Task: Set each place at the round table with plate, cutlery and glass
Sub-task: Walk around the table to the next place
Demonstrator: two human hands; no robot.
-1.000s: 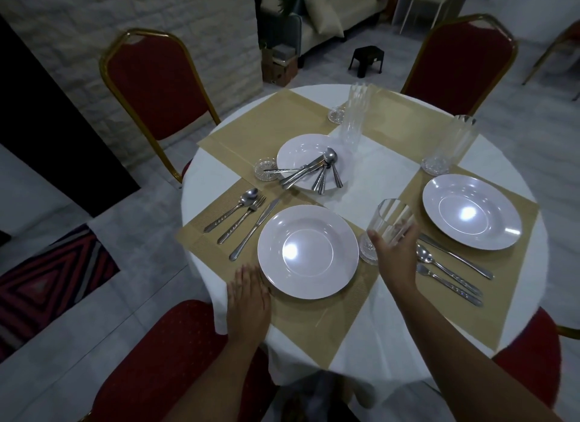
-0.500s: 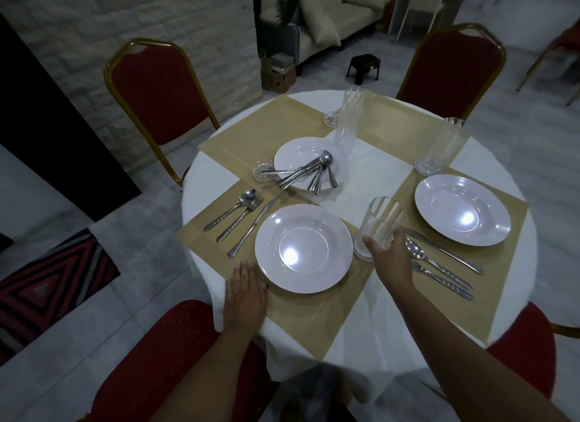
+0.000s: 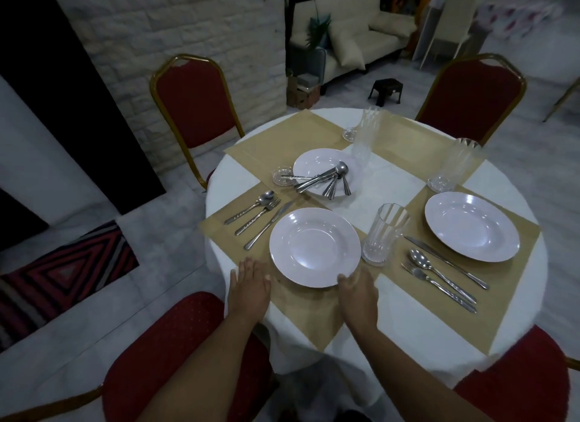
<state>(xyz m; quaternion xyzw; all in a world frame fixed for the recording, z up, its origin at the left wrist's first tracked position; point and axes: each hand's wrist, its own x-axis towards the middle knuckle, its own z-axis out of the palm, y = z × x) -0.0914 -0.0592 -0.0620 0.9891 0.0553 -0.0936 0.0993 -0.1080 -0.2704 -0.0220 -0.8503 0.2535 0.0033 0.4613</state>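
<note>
Now the near place looks almost done, and the step in hand reads as squaring the near plate [image 3: 314, 247] on its placemat [image 3: 301, 308]. The right hand [image 3: 357, 291] rests at the plate's near rim, its fingers [image 3: 345, 279] bent against the edge and touching it; whether they hook under the rim I cannot tell, so its grip is a light contact, not a clear clamp. The left hand [image 3: 249, 282] lies flat on the mat just beside the plate's left edge, fingers straight and apart, holding nothing. The spoon, fork and knife [image 3: 255, 216] lie in a row to the left of the plate, and the glass [image 3: 384, 233] stands upright just beside its right rim, on the corner where two mats meet. To do this well, I would keep the flat hand pressing the mat so it does not slide on the white cloth of the desk [image 3: 386, 186], and nudge the plate in small pushes. The risk is the glass: it sits close to the rim, and a push to the right could tip it. Further off, the far plate [image 3: 314, 164] holds the spare cutlery [image 3: 326, 181], and the stacked glasses [image 3: 365, 135] stand near it, so I judge the far places unfinished.
</note>
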